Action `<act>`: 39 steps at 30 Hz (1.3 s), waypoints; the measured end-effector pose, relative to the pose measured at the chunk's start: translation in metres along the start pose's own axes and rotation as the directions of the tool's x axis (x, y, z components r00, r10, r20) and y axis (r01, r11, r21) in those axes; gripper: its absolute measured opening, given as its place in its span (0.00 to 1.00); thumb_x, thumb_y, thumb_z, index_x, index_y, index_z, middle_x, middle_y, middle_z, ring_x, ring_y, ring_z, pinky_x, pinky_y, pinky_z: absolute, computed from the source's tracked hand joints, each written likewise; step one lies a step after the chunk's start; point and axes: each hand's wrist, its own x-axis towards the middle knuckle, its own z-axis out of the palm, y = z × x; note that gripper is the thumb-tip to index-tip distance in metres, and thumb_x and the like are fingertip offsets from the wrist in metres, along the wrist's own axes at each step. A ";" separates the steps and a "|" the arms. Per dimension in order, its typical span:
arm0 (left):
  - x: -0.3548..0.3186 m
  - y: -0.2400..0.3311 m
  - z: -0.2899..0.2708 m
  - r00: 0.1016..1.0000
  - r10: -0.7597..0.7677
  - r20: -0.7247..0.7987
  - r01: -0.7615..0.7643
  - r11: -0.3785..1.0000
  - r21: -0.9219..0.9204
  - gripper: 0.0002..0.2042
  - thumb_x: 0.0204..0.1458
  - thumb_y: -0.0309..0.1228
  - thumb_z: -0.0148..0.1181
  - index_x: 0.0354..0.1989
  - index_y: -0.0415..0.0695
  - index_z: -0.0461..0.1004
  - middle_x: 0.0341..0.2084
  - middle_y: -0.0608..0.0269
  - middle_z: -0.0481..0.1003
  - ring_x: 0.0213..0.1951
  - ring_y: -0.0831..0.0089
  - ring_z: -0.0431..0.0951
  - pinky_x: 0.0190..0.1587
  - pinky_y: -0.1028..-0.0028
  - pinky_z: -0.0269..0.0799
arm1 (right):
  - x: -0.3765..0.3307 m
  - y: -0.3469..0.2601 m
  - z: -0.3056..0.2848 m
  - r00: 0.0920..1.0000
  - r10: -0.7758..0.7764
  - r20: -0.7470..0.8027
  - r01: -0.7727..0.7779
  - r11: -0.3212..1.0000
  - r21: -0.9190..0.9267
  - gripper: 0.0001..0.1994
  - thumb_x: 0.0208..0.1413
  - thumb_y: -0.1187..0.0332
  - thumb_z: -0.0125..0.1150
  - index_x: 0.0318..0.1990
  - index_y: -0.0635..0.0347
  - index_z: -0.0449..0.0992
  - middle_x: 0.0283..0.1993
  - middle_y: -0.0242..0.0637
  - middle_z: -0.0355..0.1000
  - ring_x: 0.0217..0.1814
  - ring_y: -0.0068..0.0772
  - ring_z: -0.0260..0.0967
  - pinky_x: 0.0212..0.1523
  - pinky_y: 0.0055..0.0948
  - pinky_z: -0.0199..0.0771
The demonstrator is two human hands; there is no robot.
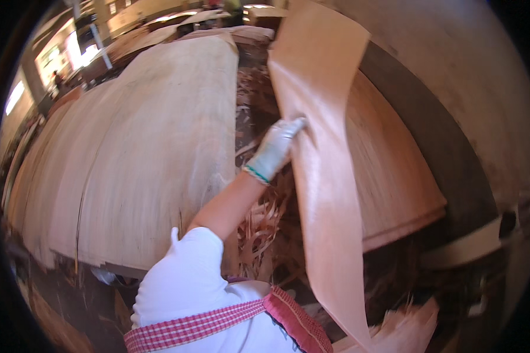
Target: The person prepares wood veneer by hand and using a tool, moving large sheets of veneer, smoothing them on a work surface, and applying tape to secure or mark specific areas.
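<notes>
My left hand (275,149), in a pale work glove with a green cuff edge, reaches forward across the middle of the view. It grips the left edge of a long, narrow sheet of wood veneer (330,194); the thumb shows at the edge and the other fingers are partly hidden. The tan sheet stands raised and buckles where I pinch it. Its far end rises to the top of the view, while its near end narrows down toward the lower edge. My right hand does not show.
A wide stack of pale veneer sheets (153,159) fills the left. On the right lies a reddish veneer stack (388,170). Between them runs a gap littered with curled veneer scraps (259,235). Ragged pale pieces (409,332) lie at the lower right, beneath a wall (453,65).
</notes>
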 end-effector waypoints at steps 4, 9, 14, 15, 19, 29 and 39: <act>0.006 0.078 -0.092 0.915 0.246 -0.319 -0.148 0.942 0.300 0.15 0.58 0.34 0.56 0.49 0.38 0.75 0.43 0.65 0.76 0.42 0.77 0.75 0.49 0.76 0.72 | 0.070 0.020 0.122 0.946 0.065 0.318 -0.105 0.988 0.110 0.18 0.63 0.62 0.52 0.56 0.63 0.69 0.54 0.36 0.69 0.53 0.24 0.65 0.56 0.28 0.64; -0.059 0.166 -0.179 0.688 0.510 -0.517 -0.133 0.789 0.600 0.22 0.61 0.39 0.49 0.57 0.32 0.68 0.55 0.61 0.69 0.56 0.72 0.68 0.64 0.72 0.59 | 0.091 0.072 0.289 0.676 0.165 0.718 -0.402 0.900 0.172 0.19 0.64 0.60 0.50 0.56 0.62 0.69 0.56 0.34 0.69 0.55 0.22 0.65 0.59 0.28 0.62; -0.091 0.211 -0.190 0.388 0.651 -0.653 -0.147 0.743 0.653 0.26 0.56 0.42 0.57 0.54 0.32 0.70 0.53 0.60 0.71 0.51 0.71 0.71 0.58 0.72 0.65 | 0.056 0.115 0.497 0.194 0.195 0.961 -0.717 0.697 0.003 0.16 0.65 0.59 0.48 0.52 0.59 0.71 0.48 0.32 0.73 0.49 0.25 0.69 0.53 0.25 0.68; -0.095 0.218 -0.209 0.317 0.688 -0.653 -0.108 0.710 0.696 0.25 0.56 0.42 0.57 0.55 0.32 0.69 0.53 0.59 0.71 0.51 0.71 0.71 0.57 0.71 0.65 | 0.035 0.109 0.533 0.083 0.179 0.980 -0.736 0.674 -0.061 0.15 0.66 0.59 0.47 0.50 0.58 0.72 0.46 0.32 0.73 0.47 0.25 0.69 0.51 0.25 0.69; -0.075 0.232 -0.242 0.092 0.812 -0.576 -0.057 0.581 0.812 0.23 0.57 0.40 0.55 0.55 0.34 0.69 0.51 0.56 0.72 0.52 0.67 0.71 0.57 0.70 0.65 | -0.021 0.097 0.666 -0.001 0.302 0.953 -0.745 0.636 -0.202 0.10 0.64 0.62 0.52 0.41 0.57 0.74 0.37 0.30 0.73 0.40 0.21 0.70 0.41 0.23 0.72; -0.008 0.292 -0.376 -0.130 0.809 -0.573 0.196 0.588 0.785 0.32 0.55 0.43 0.57 0.61 0.31 0.61 0.62 0.50 0.61 0.64 0.66 0.58 0.65 0.70 0.50 | -0.170 0.124 0.995 -0.415 0.327 0.849 -0.541 0.662 -0.519 0.07 0.59 0.63 0.59 0.34 0.54 0.76 0.28 0.26 0.74 0.26 0.17 0.70 0.26 0.19 0.72; -0.067 0.375 -0.444 -0.247 0.900 -0.358 0.388 0.431 0.815 0.22 0.60 0.39 0.52 0.52 0.31 0.72 0.49 0.58 0.73 0.50 0.73 0.69 0.56 0.74 0.63 | -0.469 -0.034 1.270 -0.662 -0.103 0.743 -0.371 0.906 -0.205 0.10 0.58 0.58 0.58 0.26 0.47 0.73 0.17 0.16 0.60 0.16 0.11 0.53 0.17 0.17 0.49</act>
